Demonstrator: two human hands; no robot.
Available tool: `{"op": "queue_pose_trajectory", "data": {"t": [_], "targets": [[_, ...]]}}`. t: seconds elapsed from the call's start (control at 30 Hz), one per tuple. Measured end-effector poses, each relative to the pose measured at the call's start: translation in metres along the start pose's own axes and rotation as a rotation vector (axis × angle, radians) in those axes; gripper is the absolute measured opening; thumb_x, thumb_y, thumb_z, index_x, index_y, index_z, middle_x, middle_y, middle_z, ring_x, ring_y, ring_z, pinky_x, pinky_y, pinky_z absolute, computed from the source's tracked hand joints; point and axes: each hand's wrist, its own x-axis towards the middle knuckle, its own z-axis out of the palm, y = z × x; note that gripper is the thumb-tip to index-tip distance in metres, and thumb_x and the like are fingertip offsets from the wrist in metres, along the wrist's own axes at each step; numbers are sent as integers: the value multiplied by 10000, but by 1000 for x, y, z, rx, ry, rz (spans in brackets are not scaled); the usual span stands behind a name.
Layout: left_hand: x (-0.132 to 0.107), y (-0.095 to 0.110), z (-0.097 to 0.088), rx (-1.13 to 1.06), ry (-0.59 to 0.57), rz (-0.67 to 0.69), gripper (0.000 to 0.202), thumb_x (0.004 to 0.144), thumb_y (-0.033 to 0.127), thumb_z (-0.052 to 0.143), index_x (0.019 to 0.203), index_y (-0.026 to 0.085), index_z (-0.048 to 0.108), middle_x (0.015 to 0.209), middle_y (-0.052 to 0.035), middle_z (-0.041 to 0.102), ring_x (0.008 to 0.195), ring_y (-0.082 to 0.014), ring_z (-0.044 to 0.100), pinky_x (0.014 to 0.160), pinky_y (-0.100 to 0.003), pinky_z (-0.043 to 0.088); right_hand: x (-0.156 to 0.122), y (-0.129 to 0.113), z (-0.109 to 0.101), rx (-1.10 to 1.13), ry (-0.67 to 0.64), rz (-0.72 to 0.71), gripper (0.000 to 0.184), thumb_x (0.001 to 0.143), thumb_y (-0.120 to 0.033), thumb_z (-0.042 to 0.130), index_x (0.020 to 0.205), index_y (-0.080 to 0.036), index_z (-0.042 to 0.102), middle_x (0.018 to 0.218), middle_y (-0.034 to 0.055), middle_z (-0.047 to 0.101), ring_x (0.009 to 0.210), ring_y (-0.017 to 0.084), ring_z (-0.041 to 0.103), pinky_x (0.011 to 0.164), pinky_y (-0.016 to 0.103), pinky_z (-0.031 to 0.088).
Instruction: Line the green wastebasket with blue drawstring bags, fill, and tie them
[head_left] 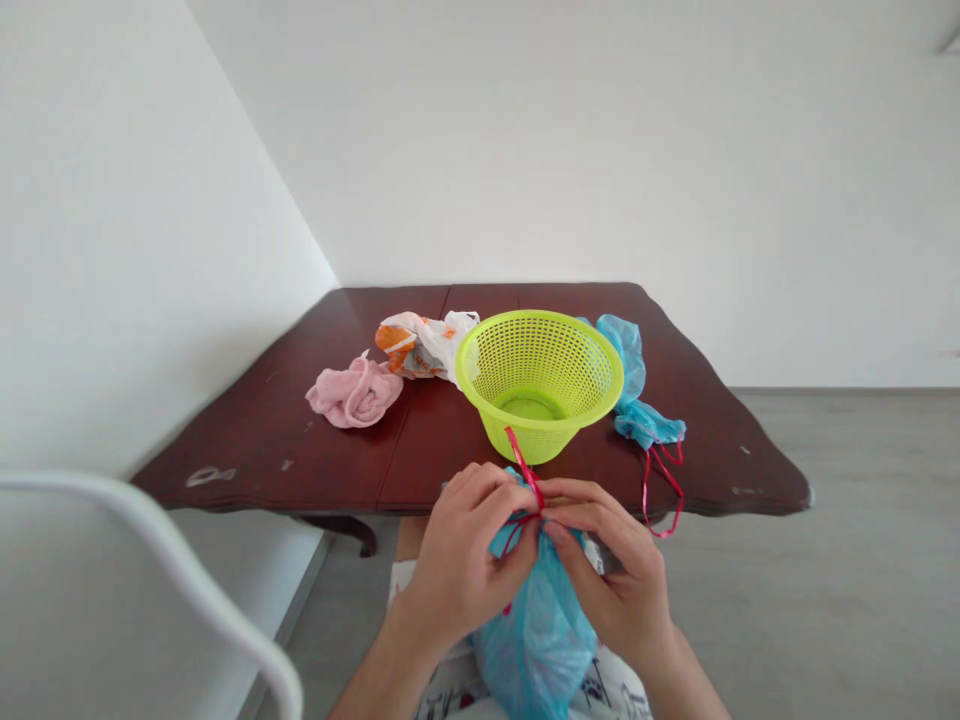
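Observation:
I hold a blue plastic bag [536, 630] over my lap, in front of the table edge. My left hand [461, 560] and my right hand [607, 560] are both closed at the bag's neck, pinching its red drawstring [523, 465], whose loose end sticks up between my fingers. Just beyond my hands, a lime-green perforated basket [540, 378] stands on the dark wooden table [315, 460]. The basket looks empty.
A second blue bag [637, 400] with red strings hanging over the table edge lies right of the basket. To its left lie a white and orange plastic bag [420, 345] and a pink bag [354, 392]. A white chair back [187, 580] curves at lower left.

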Motion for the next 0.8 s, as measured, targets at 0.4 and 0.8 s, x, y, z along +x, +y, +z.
{"op": "queue_pose_trajectory", "data": {"t": [0.4,0.8], "targets": [[1,-4,-2,-33,-66,0,60,1201,217,613,1191,259,655,1077,-46,812,958,-263,708,910,-409,472,3,-6,0,-42,1,28,192,1067,-118,743,1201,-254,764,1152,93,805,1063,263,806,896,388,698],[4,-13,-1,-24,-30,87,256,1126,111,722,1301,296,687,1189,-13,875,1066,-237,796,999,-391,498,1,5,5,-165,26,-15,257,1057,-59,753,1212,-259,707,1118,56,758,1033,212,762,888,344,655]]}}
